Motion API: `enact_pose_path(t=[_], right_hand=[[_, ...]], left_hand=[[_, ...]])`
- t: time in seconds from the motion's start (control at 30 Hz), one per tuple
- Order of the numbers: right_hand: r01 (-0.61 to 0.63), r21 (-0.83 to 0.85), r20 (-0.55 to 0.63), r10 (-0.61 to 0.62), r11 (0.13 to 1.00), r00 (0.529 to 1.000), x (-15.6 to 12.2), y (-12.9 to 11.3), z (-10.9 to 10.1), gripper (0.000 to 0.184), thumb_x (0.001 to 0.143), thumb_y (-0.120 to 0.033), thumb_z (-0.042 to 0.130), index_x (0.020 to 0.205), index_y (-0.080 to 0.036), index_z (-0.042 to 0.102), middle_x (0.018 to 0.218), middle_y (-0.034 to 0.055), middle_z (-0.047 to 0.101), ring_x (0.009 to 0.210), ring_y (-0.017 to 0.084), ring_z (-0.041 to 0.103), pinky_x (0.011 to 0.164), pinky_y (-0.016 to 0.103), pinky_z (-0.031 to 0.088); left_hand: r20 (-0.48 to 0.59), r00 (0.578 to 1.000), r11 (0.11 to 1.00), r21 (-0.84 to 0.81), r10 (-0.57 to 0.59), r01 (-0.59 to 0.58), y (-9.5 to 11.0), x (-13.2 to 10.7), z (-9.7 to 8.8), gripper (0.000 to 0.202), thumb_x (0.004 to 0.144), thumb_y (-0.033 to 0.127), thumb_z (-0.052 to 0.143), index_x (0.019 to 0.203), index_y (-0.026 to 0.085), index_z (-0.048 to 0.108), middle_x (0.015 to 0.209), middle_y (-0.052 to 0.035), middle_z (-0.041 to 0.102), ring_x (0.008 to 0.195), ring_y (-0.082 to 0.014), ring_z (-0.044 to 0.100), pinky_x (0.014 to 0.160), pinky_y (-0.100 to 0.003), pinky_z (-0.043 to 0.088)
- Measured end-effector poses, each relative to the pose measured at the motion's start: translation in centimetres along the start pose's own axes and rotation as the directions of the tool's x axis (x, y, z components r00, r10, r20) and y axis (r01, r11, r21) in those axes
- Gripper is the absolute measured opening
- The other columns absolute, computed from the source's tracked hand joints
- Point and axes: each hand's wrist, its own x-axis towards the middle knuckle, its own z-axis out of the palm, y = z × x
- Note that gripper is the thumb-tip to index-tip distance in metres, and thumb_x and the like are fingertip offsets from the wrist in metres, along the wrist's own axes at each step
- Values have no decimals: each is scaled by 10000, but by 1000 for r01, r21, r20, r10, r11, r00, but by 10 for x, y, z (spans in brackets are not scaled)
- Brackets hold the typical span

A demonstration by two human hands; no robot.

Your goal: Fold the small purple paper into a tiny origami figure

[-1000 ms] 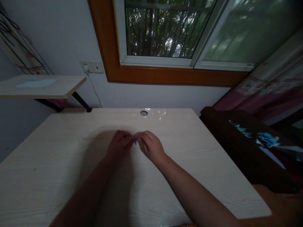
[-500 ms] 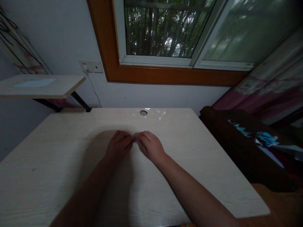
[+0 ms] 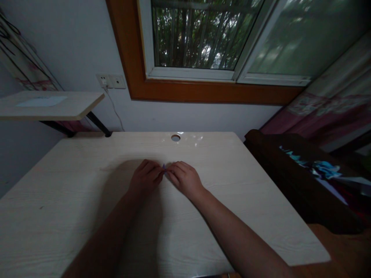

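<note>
Both my hands rest side by side on a pale wooden table (image 3: 72,193), fingertips meeting near its middle. My left hand (image 3: 145,178) and my right hand (image 3: 184,179) are curled, each pinching a tiny purple piece (image 3: 164,168) between them. Only a sliver of the piece shows; it looks like folded paper, but I cannot be sure. My forearms stretch back toward the near edge.
A round cable hole (image 3: 175,138) sits at the table's far edge under a window. A smaller shelf-like table (image 3: 49,106) stands at the left, with a wall socket (image 3: 111,81) and cord beside it. A dark wooden bed frame (image 3: 298,181) with patterned cloth borders the right side.
The hands stay together on the purple piece with only slight finger shifts; less of the piece shows now. The view has tilted slightly.
</note>
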Motion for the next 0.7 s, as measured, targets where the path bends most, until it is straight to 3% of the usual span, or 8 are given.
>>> enact_pose_path(t=[0.33,0.7], right_hand=[[2,12,-35,-1,1000,999,0,0,1,119,954,-256,571,986,-209,675,905,66,703,841,200,623,761,325,497],[-79,227,-38,90,971,995,0,-4,4,62,907,-194,616,917,-203,676,823,38,676,786,164,623,721,269,494]], left_hand=[[14,1000,1000,-2,-7,7,-1,0,0,69,879,168,637,912,198,689,869,-62,670,838,-196,569,796,-355,529],[-12,999,999,30,31,-31,2,-1,0,56,863,146,628,873,190,661,827,-51,655,796,-187,574,758,-353,517]])
